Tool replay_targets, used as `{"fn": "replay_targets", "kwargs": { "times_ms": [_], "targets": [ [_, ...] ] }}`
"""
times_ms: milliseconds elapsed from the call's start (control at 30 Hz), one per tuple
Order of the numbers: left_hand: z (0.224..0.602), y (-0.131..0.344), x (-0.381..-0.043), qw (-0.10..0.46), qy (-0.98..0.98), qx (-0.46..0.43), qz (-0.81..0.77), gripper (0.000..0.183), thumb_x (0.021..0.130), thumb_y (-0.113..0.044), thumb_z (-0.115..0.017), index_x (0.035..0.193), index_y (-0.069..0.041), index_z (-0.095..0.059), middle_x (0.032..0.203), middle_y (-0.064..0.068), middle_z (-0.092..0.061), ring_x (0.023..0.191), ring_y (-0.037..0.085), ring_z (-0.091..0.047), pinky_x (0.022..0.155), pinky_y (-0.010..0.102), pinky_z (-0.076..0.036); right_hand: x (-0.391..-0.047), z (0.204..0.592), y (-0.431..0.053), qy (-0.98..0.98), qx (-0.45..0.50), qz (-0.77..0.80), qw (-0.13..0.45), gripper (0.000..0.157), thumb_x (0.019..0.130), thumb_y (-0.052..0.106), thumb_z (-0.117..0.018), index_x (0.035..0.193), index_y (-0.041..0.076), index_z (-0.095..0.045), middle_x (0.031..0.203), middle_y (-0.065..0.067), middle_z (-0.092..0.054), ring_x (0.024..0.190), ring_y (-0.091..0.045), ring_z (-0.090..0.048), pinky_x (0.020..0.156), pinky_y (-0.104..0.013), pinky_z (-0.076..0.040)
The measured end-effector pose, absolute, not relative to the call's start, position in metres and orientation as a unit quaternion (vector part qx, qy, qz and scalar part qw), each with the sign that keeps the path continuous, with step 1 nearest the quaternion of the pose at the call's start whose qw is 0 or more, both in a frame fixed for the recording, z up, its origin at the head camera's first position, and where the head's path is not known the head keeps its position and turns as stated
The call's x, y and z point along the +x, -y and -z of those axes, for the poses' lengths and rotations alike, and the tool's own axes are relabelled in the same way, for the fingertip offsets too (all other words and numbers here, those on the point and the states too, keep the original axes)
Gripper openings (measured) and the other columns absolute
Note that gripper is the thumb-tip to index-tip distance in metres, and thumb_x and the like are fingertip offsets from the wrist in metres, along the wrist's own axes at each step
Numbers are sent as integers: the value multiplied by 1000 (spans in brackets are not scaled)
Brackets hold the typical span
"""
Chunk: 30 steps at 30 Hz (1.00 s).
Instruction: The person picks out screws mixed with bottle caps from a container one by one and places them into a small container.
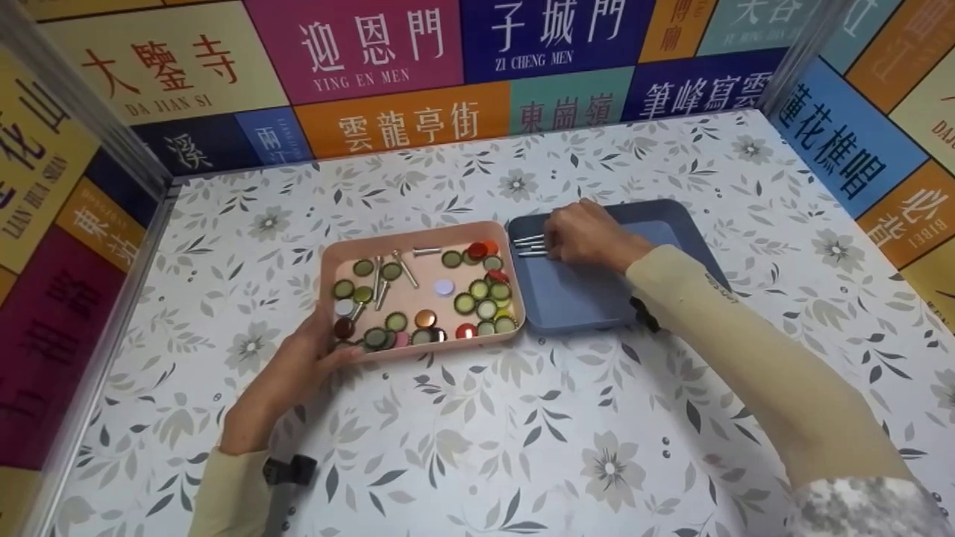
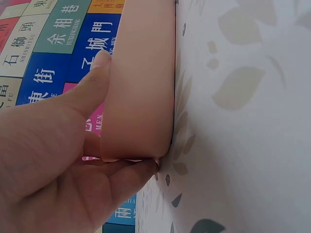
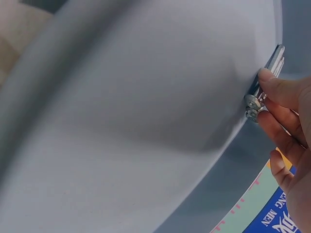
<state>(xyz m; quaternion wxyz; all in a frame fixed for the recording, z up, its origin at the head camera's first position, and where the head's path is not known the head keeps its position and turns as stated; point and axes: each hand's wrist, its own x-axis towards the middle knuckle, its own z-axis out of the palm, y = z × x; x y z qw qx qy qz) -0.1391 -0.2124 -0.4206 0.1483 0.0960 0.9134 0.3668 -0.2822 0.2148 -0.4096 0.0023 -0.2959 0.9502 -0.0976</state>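
My left hand grips the near left corner of a pink tray. In the left wrist view the thumb lies along the tray's wall and the fingertips touch its corner. Inside that tray lie several bottle caps, green, red and orange, and several loose metal screws. My right hand is at the far left corner of a blue tray. Its thumb and fingers pinch a small bunch of silvery screws against the tray's corner, heads toward the fingertips.
The two trays stand side by side with rims nearly touching. The table has a floral cover. Panels with large printed characters wall in the back and both sides.
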Motion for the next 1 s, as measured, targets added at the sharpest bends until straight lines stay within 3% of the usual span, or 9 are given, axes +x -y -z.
{"fn": "replay_targets", "kwargs": {
  "times_ms": [267, 433, 667, 1000],
  "targets": [
    [422, 213, -139, 131, -916, 114, -361, 97, 99, -31, -63, 160, -31, 12, 168, 21, -13, 152, 42, -23, 124, 57, -22, -281, 407, -213, -949, -304, 87, 0, 7, 75, 13, -81, 80, 10, -79, 80, -7, -75, 73, -27, -68, 74, -46, -48],
    [423, 214, -139, 137, -916, 107, -361, 96, 99, -31, -62, 161, -27, 11, 168, 21, -12, 153, 42, -20, 124, 57, -20, -282, 403, -210, -947, -308, 91, -2, 8, 76, 15, -81, 79, 8, -78, 78, -8, -75, 69, -27, -67, 71, -45, -49],
    [423, 212, -140, 138, -915, 106, -363, 94, 99, -30, -62, 162, -27, 8, 168, 19, -14, 153, 41, -22, 124, 56, -21, -284, 398, -207, -942, -317, 108, -8, 4, 75, 6, -75, 79, 6, -77, 79, -10, -74, 69, -28, -65, 66, -43, -56],
    [423, 212, -141, 142, -913, 107, -368, 94, 99, -32, -63, 162, -25, 8, 169, 17, -11, 153, 40, -20, 125, 55, -21, -287, 386, -195, -941, -320, 105, 4, 9, 78, 5, -69, 82, 6, -77, 82, -11, -72, 71, -27, -64, 66, -40, -54]
  ]
}}
